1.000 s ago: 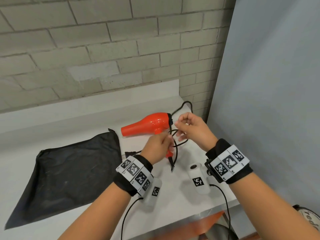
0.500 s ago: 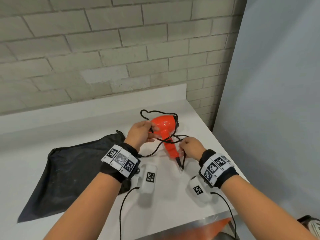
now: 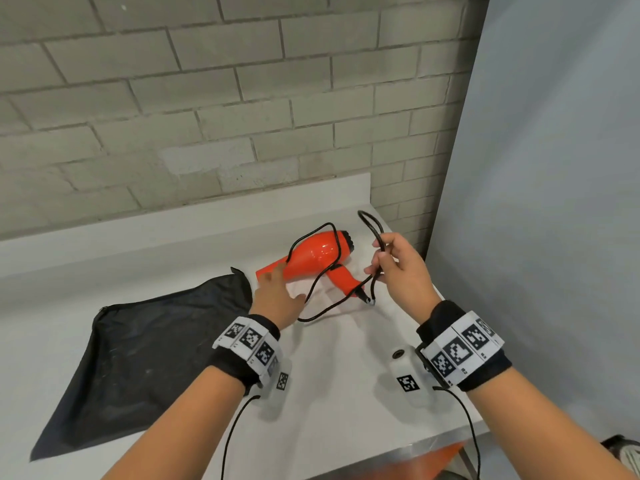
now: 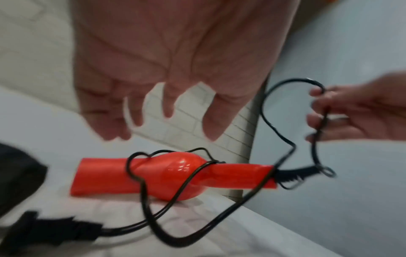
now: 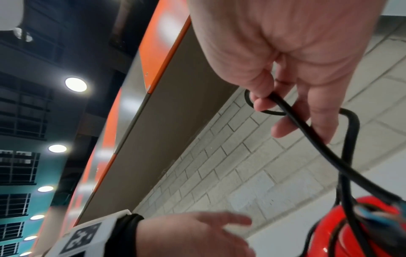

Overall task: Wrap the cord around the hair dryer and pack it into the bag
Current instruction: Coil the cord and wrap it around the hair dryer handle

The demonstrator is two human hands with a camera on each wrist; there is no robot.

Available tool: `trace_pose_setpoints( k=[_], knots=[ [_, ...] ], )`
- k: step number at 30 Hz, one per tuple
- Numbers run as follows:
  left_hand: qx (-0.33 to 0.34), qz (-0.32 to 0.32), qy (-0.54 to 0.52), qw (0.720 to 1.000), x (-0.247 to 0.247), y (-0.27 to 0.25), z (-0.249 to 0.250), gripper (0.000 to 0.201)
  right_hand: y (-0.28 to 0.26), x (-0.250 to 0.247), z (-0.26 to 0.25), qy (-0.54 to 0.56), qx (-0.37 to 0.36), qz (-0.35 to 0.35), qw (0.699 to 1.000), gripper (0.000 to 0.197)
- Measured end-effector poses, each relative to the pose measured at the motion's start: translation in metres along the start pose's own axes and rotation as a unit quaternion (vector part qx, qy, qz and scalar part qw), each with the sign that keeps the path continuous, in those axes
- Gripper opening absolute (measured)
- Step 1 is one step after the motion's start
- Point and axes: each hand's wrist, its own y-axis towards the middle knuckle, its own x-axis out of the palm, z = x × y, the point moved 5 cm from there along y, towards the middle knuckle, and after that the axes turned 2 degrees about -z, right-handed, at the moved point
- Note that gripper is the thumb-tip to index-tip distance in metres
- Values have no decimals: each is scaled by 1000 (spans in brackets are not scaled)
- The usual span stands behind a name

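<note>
The orange hair dryer (image 3: 313, 256) lies on the white counter (image 3: 332, 368) with its nozzle pointing left. Its black cord (image 3: 311, 292) loops loosely over the body and trails onto the counter. My right hand (image 3: 381, 258) pinches a raised loop of that cord to the right of the dryer's handle; the cord (image 5: 307, 132) runs between thumb and fingers. My left hand (image 3: 273, 289) hovers just left of the nozzle with fingers spread, holding nothing (image 4: 153, 121). The plug (image 4: 50, 229) lies on the counter below the dryer (image 4: 171, 175). A black bag (image 3: 138, 358) lies flat on the left.
A brick wall (image 3: 207, 98) rises behind the counter's raised back ledge. A grey panel (image 3: 536, 202) closes off the right side. The counter's front edge (image 3: 398, 448) runs close to my forearms.
My left hand has let go of the dryer and drawn back to the left. The dryer now lies on the counter. My right hand has risen, lifting a loop of cord.
</note>
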Motion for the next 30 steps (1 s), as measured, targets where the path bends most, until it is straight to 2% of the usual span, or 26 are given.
trace_pose_setpoints(
  k=[1,3,5,7,9,12,16,18,21,23,24,27,30],
  knots=[
    [76,23,-17,997,-1,-7,16,63,0,0,-5,1,-14,2,1000,36],
    [211,13,-33,977,4,-20,47,58,1,1,-15,5,-39,-2,999,31],
    [277,-30,-36,960,14,-29,68,60,0,2,-23,16,-57,-16,998,24],
    [304,-45,-22,951,23,-26,77,65,-1,5,-30,37,-65,-30,997,27],
    [291,-51,14,955,30,-19,80,58,-2,7,-36,58,-71,-34,995,31],
    [296,-41,23,954,33,-12,85,24,-2,7,-42,78,-91,-24,992,31],
    [299,9,-31,954,20,-11,89,17,3,7,-40,101,-107,-29,989,21],
    [302,31,-58,951,12,-11,86,13,3,6,-28,54,-97,-12,994,25],
    [296,51,-99,949,-1,-9,82,12,1,13,2,-61,-35,-8,997,24],
    [277,70,-132,949,-15,-8,84,13,0,26,26,-153,25,-71,985,10],
    [263,71,-157,949,-21,-6,85,14,0,35,38,-199,62,-117,971,8],
    [205,31,-277,938,-32,-1,87,16,1,63,69,-278,172,-233,916,34],
    [191,42,-289,937,-42,1,88,14,1,87,72,-251,225,-288,897,52]
  ],
)
